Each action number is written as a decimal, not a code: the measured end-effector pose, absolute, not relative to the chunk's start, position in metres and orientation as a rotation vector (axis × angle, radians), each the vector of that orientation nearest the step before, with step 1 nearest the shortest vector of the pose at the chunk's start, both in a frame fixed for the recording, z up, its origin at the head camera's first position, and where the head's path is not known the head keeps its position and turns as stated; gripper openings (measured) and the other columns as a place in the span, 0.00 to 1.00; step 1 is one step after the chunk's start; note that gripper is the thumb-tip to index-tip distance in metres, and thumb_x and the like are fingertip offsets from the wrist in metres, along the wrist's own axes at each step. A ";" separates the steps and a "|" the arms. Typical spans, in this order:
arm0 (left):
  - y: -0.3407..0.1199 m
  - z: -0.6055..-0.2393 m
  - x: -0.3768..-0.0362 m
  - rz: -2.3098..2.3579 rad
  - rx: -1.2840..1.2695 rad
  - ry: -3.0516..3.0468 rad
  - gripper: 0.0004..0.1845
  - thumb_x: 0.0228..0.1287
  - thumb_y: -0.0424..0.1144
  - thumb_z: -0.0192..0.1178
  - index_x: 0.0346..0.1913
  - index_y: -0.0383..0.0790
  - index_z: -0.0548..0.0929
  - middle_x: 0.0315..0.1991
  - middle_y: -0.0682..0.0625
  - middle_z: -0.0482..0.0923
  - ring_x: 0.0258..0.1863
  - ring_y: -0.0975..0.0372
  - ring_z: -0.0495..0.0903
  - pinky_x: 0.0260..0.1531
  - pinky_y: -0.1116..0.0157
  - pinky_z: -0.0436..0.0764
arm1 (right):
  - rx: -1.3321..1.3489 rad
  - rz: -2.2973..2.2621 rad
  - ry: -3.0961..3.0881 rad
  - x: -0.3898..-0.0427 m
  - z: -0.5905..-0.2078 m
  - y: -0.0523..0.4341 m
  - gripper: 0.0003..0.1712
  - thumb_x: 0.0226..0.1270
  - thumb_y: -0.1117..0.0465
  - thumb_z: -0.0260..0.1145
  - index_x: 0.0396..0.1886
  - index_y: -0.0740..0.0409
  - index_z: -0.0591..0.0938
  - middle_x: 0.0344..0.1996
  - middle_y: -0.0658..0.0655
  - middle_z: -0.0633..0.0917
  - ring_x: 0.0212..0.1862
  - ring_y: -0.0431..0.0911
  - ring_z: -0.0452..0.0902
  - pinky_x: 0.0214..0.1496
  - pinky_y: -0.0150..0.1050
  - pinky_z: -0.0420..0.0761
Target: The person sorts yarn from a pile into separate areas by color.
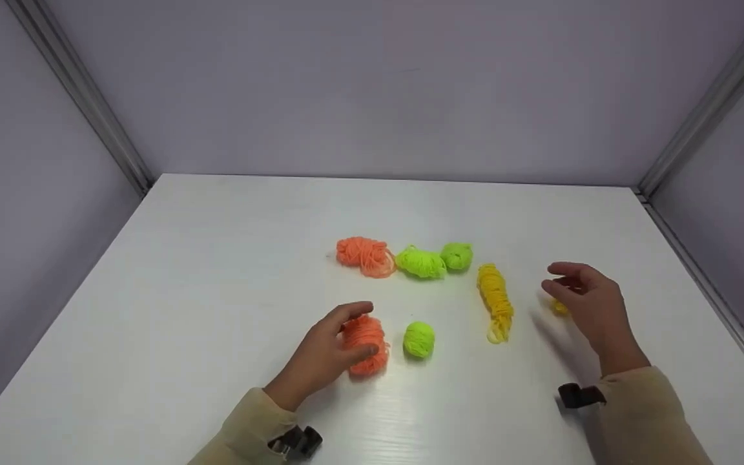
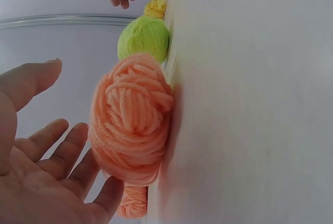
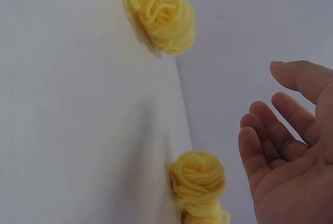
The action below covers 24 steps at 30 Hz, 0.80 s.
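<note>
My left hand (image 1: 320, 355) is beside the near orange yarn ball (image 1: 367, 352), its thumb and fingers spread loosely around the left side. In the left wrist view those fingers (image 2: 86, 174) are apart and gently bent, some right at the edge of the orange yarn (image 2: 132, 120). A small lime-green yarn ball (image 1: 419, 340) lies just right of it. Raised over the right part of the table, my right hand (image 1: 595, 310) has relaxed fingers and holds nothing. Yellow yarn (image 1: 560, 307) shows partly behind it; the right wrist view shows a round yellow yarn ball (image 3: 197, 177) near its fingertips.
Left of the right hand lies a long yellow skein (image 1: 495, 300). Farther back, an orange skein (image 1: 364, 255), a lime-green skein (image 1: 421, 263) and another green ball (image 1: 457, 256) form a row. The white table (image 1: 217, 258) meets pale walls (image 1: 398, 90) at back and sides.
</note>
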<state>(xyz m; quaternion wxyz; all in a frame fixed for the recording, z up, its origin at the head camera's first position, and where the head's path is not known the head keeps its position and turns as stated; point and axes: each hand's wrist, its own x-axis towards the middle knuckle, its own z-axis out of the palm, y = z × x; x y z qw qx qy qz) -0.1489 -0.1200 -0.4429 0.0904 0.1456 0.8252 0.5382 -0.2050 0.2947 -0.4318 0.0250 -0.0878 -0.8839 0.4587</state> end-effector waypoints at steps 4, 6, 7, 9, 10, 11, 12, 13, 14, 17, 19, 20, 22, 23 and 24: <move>-0.125 -0.445 -0.152 1.524 0.415 2.415 0.40 0.59 0.43 0.74 0.73 0.45 0.68 0.70 0.49 0.68 0.71 0.53 0.65 0.70 0.48 0.64 | -0.302 1.431 -2.741 -0.209 -0.432 0.288 0.33 0.68 0.40 0.67 0.66 0.51 0.76 0.58 0.56 0.79 0.56 0.50 0.72 0.51 0.27 0.75; -0.127 -0.447 -0.153 1.481 0.406 2.404 0.42 0.58 0.45 0.75 0.74 0.47 0.68 0.71 0.50 0.67 0.70 0.53 0.66 0.70 0.49 0.65 | -0.307 1.448 -2.747 -0.211 -0.431 0.284 0.32 0.68 0.41 0.67 0.66 0.51 0.76 0.58 0.56 0.78 0.57 0.51 0.72 0.54 0.30 0.75; -0.128 -0.448 -0.153 1.461 0.401 2.402 0.42 0.57 0.45 0.75 0.74 0.47 0.67 0.71 0.51 0.67 0.69 0.54 0.67 0.69 0.50 0.65 | -0.306 1.456 -2.749 -0.212 -0.431 0.283 0.32 0.68 0.41 0.67 0.66 0.51 0.76 0.58 0.56 0.78 0.57 0.51 0.72 0.55 0.32 0.75; -0.128 -0.450 -0.154 1.438 0.401 2.397 0.43 0.56 0.45 0.76 0.74 0.48 0.67 0.71 0.51 0.66 0.68 0.55 0.68 0.69 0.51 0.66 | -0.301 1.472 -2.752 -0.213 -0.432 0.280 0.33 0.68 0.41 0.67 0.67 0.51 0.76 0.58 0.56 0.78 0.57 0.51 0.72 0.57 0.36 0.75; -0.129 -0.452 -0.154 1.430 0.401 2.396 0.43 0.56 0.45 0.76 0.74 0.48 0.67 0.71 0.52 0.66 0.67 0.55 0.68 0.68 0.51 0.67 | -0.295 1.470 -2.755 -0.214 -0.432 0.278 0.33 0.68 0.41 0.67 0.67 0.52 0.76 0.58 0.57 0.78 0.57 0.51 0.72 0.58 0.37 0.74; -0.129 -0.452 -0.154 1.425 0.403 2.397 0.43 0.56 0.44 0.76 0.74 0.47 0.67 0.71 0.52 0.66 0.67 0.55 0.69 0.68 0.52 0.67 | -0.292 1.467 -2.758 -0.214 -0.432 0.277 0.33 0.68 0.40 0.67 0.67 0.52 0.76 0.58 0.57 0.78 0.57 0.51 0.72 0.58 0.38 0.74; -0.129 -0.453 -0.155 1.426 0.405 2.396 0.43 0.56 0.44 0.76 0.74 0.47 0.67 0.71 0.51 0.66 0.67 0.56 0.69 0.68 0.52 0.68 | -0.289 1.465 -2.757 -0.215 -0.432 0.276 0.33 0.69 0.41 0.67 0.67 0.52 0.76 0.58 0.56 0.79 0.57 0.51 0.72 0.59 0.39 0.74; -0.130 -0.454 -0.155 1.433 0.404 2.395 0.43 0.56 0.43 0.76 0.74 0.47 0.67 0.71 0.51 0.66 0.66 0.56 0.69 0.67 0.52 0.68 | -0.287 1.464 -2.756 -0.216 -0.432 0.274 0.32 0.69 0.41 0.66 0.67 0.52 0.76 0.58 0.56 0.79 0.57 0.51 0.72 0.60 0.40 0.74; -0.130 -0.454 -0.155 1.436 0.405 2.396 0.43 0.56 0.42 0.76 0.74 0.46 0.67 0.71 0.50 0.66 0.65 0.56 0.70 0.67 0.52 0.69 | -0.285 1.467 -2.755 -0.217 -0.432 0.273 0.32 0.69 0.42 0.67 0.67 0.52 0.75 0.58 0.56 0.79 0.57 0.51 0.72 0.60 0.41 0.74; -0.130 -0.456 -0.156 1.429 0.397 2.403 0.43 0.56 0.41 0.76 0.73 0.46 0.67 0.70 0.48 0.67 0.64 0.55 0.70 0.66 0.53 0.69 | -0.282 1.482 -2.757 -0.220 -0.433 0.270 0.32 0.70 0.43 0.67 0.67 0.52 0.75 0.60 0.55 0.78 0.58 0.51 0.71 0.61 0.42 0.73; -0.130 -0.457 -0.157 1.416 0.395 2.411 0.43 0.56 0.41 0.76 0.73 0.44 0.67 0.70 0.47 0.66 0.66 0.54 0.69 0.67 0.52 0.69 | -0.279 1.491 -2.767 -0.222 -0.434 0.269 0.32 0.70 0.44 0.67 0.68 0.52 0.74 0.61 0.55 0.78 0.59 0.52 0.71 0.62 0.43 0.73; -0.130 -0.457 -0.157 1.406 0.389 2.417 0.43 0.56 0.40 0.76 0.73 0.44 0.67 0.70 0.46 0.66 0.67 0.54 0.69 0.68 0.52 0.69 | -0.281 1.492 -2.776 -0.223 -0.434 0.268 0.33 0.70 0.43 0.67 0.68 0.52 0.74 0.61 0.55 0.78 0.59 0.52 0.70 0.63 0.43 0.73; -0.129 -0.457 -0.157 1.382 0.372 2.432 0.42 0.57 0.40 0.75 0.73 0.44 0.67 0.71 0.46 0.66 0.69 0.53 0.67 0.69 0.52 0.67 | -0.289 1.496 -2.791 -0.226 -0.434 0.267 0.33 0.70 0.44 0.67 0.69 0.52 0.73 0.61 0.55 0.77 0.60 0.53 0.70 0.64 0.45 0.72; -0.129 -0.457 -0.157 1.374 0.370 2.441 0.41 0.58 0.39 0.74 0.73 0.43 0.67 0.71 0.46 0.67 0.69 0.53 0.67 0.69 0.52 0.67 | -0.294 1.501 -2.799 -0.227 -0.435 0.266 0.34 0.70 0.43 0.67 0.70 0.51 0.72 0.62 0.55 0.77 0.61 0.53 0.70 0.65 0.46 0.72; -0.129 -0.457 -0.157 1.370 0.357 2.444 0.40 0.59 0.38 0.74 0.73 0.43 0.67 0.70 0.46 0.67 0.69 0.53 0.67 0.68 0.52 0.68 | -0.292 1.511 -2.804 -0.228 -0.435 0.266 0.35 0.69 0.42 0.67 0.70 0.52 0.72 0.63 0.55 0.76 0.61 0.54 0.69 0.66 0.48 0.71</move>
